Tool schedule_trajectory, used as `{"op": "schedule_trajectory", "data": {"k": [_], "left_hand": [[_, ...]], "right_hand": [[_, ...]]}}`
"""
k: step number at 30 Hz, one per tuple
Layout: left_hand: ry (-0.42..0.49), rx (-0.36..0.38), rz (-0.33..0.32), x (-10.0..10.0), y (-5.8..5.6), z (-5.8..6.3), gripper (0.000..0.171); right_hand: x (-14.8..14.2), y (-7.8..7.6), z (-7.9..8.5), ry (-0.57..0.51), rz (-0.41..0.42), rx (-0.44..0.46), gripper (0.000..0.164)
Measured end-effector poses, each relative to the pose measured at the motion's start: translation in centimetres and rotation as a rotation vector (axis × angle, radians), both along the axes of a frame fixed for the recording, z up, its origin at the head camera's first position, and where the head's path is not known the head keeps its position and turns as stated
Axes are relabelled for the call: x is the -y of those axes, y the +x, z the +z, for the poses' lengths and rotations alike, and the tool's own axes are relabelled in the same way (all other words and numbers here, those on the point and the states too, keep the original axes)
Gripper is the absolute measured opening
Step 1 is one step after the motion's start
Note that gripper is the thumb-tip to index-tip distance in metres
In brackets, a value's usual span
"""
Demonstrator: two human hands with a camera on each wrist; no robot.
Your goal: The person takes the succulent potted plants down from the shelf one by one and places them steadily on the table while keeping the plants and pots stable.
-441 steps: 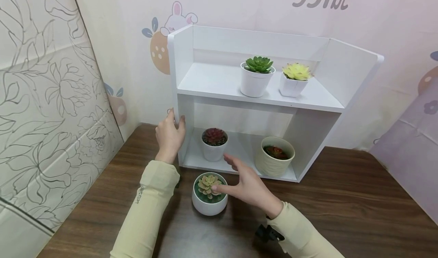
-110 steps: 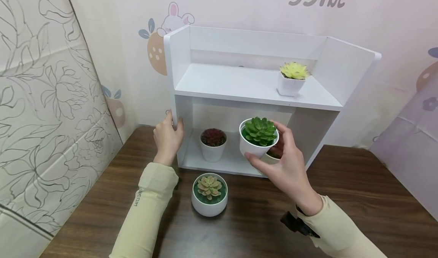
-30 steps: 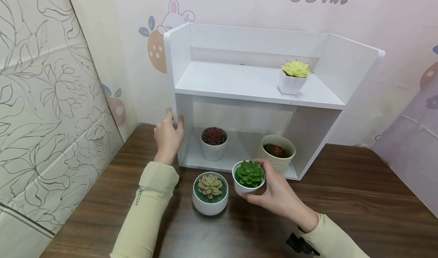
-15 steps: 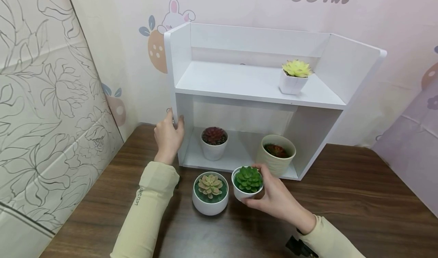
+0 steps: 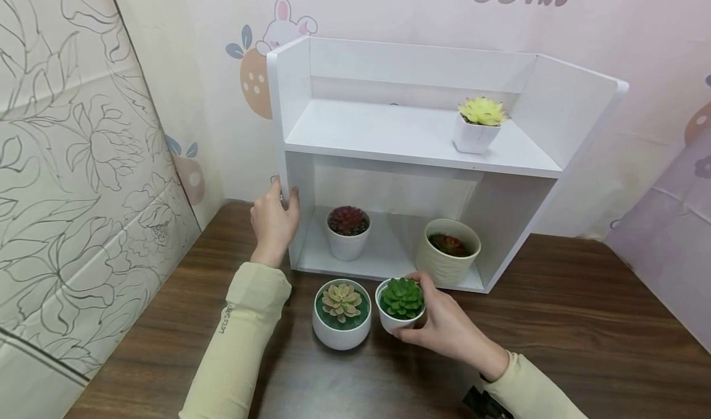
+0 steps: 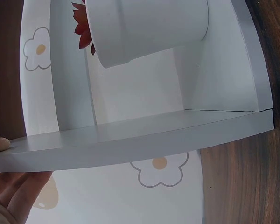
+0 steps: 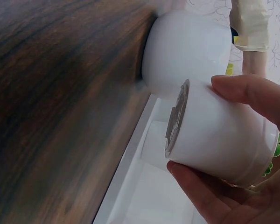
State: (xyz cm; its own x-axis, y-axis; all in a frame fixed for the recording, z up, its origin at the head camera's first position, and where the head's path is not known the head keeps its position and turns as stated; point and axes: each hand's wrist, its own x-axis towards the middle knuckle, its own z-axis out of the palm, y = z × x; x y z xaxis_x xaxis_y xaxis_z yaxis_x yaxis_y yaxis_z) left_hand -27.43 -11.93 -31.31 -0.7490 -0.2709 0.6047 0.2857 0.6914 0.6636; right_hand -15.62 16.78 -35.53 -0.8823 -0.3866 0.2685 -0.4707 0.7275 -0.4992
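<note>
Reading reversed “Juice”: wall (image 5: 389, 12); “Lets Slim”: sleeve (image 5: 239, 339). Green-succulent pot (image 5: 393, 322) is gripped by right hand (image 5: 447, 324), shelf (image 5: 378, 126) by left hand (image 5: 273, 224).

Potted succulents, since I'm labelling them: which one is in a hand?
The bright green succulent: its pot alone is gripped, by the right hand; the left hand grips the shelf.

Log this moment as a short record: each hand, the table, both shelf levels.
Left hand: grips the unit's left panel
Right hand: holds the green plant by its pot, just off the table
Table: pale plant, left of the green one
Upper shelf: yellow plant, towards the right
Lower shelf: dark red plant at left, cream pot at right
</note>
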Motion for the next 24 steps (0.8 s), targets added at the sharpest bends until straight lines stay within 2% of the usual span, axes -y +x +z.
{"op": "schedule_trajectory", "data": {"k": [6,24], "left_hand": [[0.002,-0.007,-0.009,0.0,0.0,-0.1,0.037],[0.011,0.039,-0.009,0.0,0.1,0.1,0.044]], "right_hand": [[0.0,-0.1,-0.5,0.017,-0.004,0.024,0.077],[-0.2,-0.3,-1.6,0.061,-0.008,0.081,0.078]]}}
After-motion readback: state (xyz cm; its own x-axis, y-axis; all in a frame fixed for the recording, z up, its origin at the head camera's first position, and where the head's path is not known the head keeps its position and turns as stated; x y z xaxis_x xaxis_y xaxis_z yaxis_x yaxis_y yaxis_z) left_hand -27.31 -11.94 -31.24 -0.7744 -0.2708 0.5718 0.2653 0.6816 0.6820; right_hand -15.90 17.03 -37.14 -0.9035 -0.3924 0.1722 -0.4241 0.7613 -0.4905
